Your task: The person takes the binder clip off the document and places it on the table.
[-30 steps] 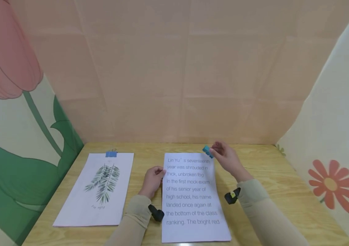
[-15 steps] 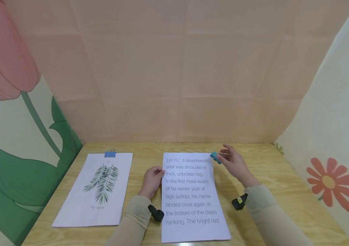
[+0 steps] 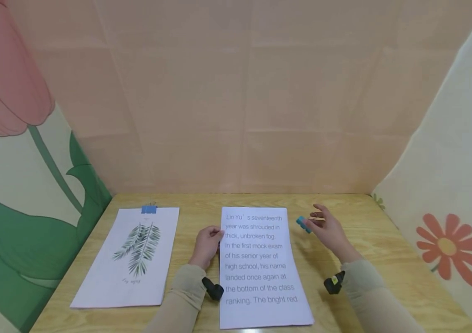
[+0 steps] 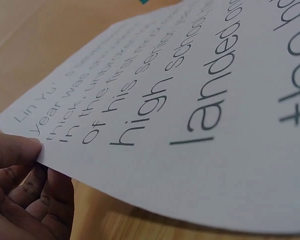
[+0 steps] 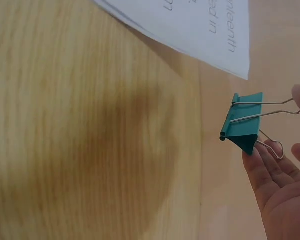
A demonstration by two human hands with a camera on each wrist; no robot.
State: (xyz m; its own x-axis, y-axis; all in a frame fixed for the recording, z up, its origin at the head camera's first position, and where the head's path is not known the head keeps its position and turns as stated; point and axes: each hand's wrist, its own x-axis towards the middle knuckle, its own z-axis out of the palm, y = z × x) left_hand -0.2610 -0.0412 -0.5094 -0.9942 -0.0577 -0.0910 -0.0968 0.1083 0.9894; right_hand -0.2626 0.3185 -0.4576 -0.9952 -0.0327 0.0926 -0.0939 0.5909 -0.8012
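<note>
My left hand (image 3: 206,245) pinches the left edge of a stack of printed paper (image 3: 256,268), thumb on top and fingers curled beneath, as the left wrist view shows. That edge is lifted off the table. To the right of the stack, my right hand (image 3: 329,231) holds a teal binder clip (image 5: 244,117) in the air by its wire handles, thumb at one handle and fingers at the other. The clip's mouth points left toward the stack, apart from the paper's corner.
On the left lies a second paper stack (image 3: 125,286) with a palm-leaf print, a blue binder clip (image 3: 149,209) on its top edge. The wooden table (image 3: 344,314) ends at a pinkish back wall (image 3: 244,115). Flower-painted walls stand at both sides.
My right hand has moved right and toward me with the teal binder clip, away from the paper's top right corner. The left hand keeps its grip on the paper's left edge.
</note>
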